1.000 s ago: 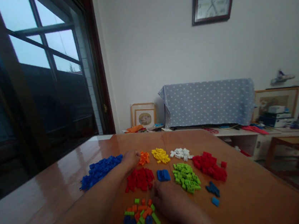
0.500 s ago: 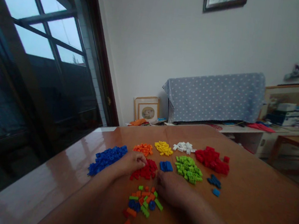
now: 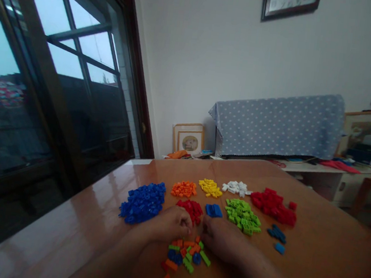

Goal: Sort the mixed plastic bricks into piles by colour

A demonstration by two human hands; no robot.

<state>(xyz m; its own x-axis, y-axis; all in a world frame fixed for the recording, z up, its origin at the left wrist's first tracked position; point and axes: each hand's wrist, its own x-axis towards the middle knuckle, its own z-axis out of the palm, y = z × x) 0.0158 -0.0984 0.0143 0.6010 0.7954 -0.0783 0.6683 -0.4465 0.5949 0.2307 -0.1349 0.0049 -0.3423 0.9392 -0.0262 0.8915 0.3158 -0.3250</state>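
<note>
My left hand (image 3: pixel 176 222) is closed in a pinch between the small red brick pile (image 3: pixel 191 210) and the mixed pile of orange, green and blue bricks (image 3: pixel 188 259). Whatever its fingertips hold is too small to make out. Just to the right, my right hand (image 3: pixel 219 234) has curled fingers resting low over the table beside the mixed pile; its fingertips are partly hidden. A few flat blue bricks (image 3: pixel 214 210) lie beyond the right hand, with the lime green brick pile (image 3: pixel 243 216) to their right.
On the brown table (image 3: pixel 120 243) are a large blue pile (image 3: pixel 143 202), orange pile (image 3: pixel 184 189), yellow pile (image 3: pixel 210 188), white pile (image 3: pixel 236 188) and large red pile (image 3: pixel 274 206). Dark blue pieces (image 3: pixel 276 232) lie at the right. Behind stands a cloth-covered object (image 3: pixel 277 125).
My left hand has drawn back from over the small red pile toward the mixed bricks and my right hand. The view has turned slightly left; my right hand has hardly moved over the table.
</note>
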